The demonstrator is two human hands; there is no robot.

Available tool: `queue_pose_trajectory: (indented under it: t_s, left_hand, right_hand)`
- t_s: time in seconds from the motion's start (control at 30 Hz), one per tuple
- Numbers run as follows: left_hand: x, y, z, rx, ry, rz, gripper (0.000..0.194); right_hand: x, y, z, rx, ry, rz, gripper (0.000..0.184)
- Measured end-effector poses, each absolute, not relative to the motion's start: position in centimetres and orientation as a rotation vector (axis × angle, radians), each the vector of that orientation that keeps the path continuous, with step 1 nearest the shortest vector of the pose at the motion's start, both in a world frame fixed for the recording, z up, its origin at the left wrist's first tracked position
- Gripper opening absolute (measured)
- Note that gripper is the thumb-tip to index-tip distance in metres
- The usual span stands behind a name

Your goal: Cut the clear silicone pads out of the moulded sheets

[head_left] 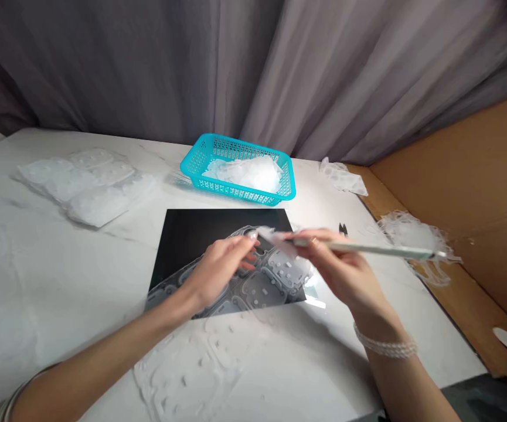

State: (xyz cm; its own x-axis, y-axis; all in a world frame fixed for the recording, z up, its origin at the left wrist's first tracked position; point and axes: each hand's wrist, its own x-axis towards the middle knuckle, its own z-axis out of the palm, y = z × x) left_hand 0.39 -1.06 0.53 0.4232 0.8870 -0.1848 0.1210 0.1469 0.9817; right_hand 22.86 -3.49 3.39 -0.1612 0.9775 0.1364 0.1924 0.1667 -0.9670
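My left hand (224, 261) is over a clear moulded plastic sheet (259, 290), its fingers loosely bent and apart, the thumb near the sheet's far edge. The sheet has rounded panels with small raised bumps. It lies partly on a black rectangular mat (191, 228) and reaches toward me over the white table. My right hand (341, 264) grips a slim, pale, pen-like tool (385, 251) that points to the right. At its fingertips is a small translucent piece (279, 239), blurred by motion, close to my left thumb.
Behind the mat stands a turquoise basket (235, 190) with translucent white pieces in it. More clear moulded sheets (90, 181) are stacked at the left. Plastic scraps (343, 177) lie at the back right, with tangled trimmings (415, 237) by the cardboard wall (464, 193).
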Motion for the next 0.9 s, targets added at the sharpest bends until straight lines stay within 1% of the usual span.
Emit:
queue_pose_trajectory:
  t_s: [0.03, 0.07, 0.13, 0.2, 0.3, 0.37, 0.4, 0.5, 0.6, 0.67, 0.77, 0.83, 0.9]
  left_hand:
    - [0.5, -1.0, 0.5, 1.086, 0.938, 0.67, 0.058]
    - [0.7, -1.0, 0.4, 0.92, 0.883, 0.633, 0.056]
    - [0.9, -1.0, -0.2, 0.802, 0.855, 0.625, 0.041]
    - [1.2, -1.2, -0.7, 0.842, 0.906, 0.664, 0.026]
    - [1.9, -1.5, -1.0, 0.942, 0.979, 0.68, 0.017]
    - [2.2, -1.7, -0.8, 1.034, 1.003, 0.681, 0.01]
    - [2.3, -1.7, -0.6, 1.09, 1.01, 0.679, 0.007]
    - [2.4, -1.8, -0.6, 1.21, 1.045, 0.673, 0.008]
    - [2.4, -1.8, -0.9, 1.235, 1.04, 0.671, 0.016]
    - [2.4, -1.8, -1.1, 1.255, 1.038, 0.699, 0.02]
    - [2.3, -1.9, -1.5, 1.283, 1.054, 0.784, 0.027]
    - [2.0, -2.0, -1.8, 1.265, 1.074, 0.846, 0.029]
    - [1.5, -2.0, -2.0, 1.209, 1.111, 0.92, 0.027]
  right_hand:
    - [22.1, -4.1, 3.7, -1.154, -1.672, 1.133, 0.018]
    - [21.7, -4.4, 3.9, -1.147, -1.743, 1.148, 0.018]
    - [21.4, -4.3, 3.7, -1.205, -1.693, 1.095, 0.02]
    - [21.4, -3.3, 3.0, -1.356, -1.551, 0.967, 0.027]
    - [21.2, -1.4, 1.7, -1.547, -1.639, 0.841, 0.037]
    - [20.8, -0.8, 1.2, -1.548, -1.712, 0.889, 0.043]
    - [20.4, -0.6, 1.2, -1.502, -1.697, 0.974, 0.045]
    - [19.5, -0.9, 1.4, -1.277, -1.537, 1.267, 0.046]
    - [18.7, -1.6, 1.4, -1.17, -1.454, 1.318, 0.047]
    - [18.4, -1.9, 0.9, -1.189, -1.471, 1.223, 0.046]
    - [18.7, -1.7, -0.3, -1.277, -1.556, 0.909, 0.039]
    - [19.7, -1.1, -1.1, -1.334, -1.564, 0.71, 0.037]
    - [21.1, -0.2, -1.8, -1.396, -1.528, 0.602, 0.036]
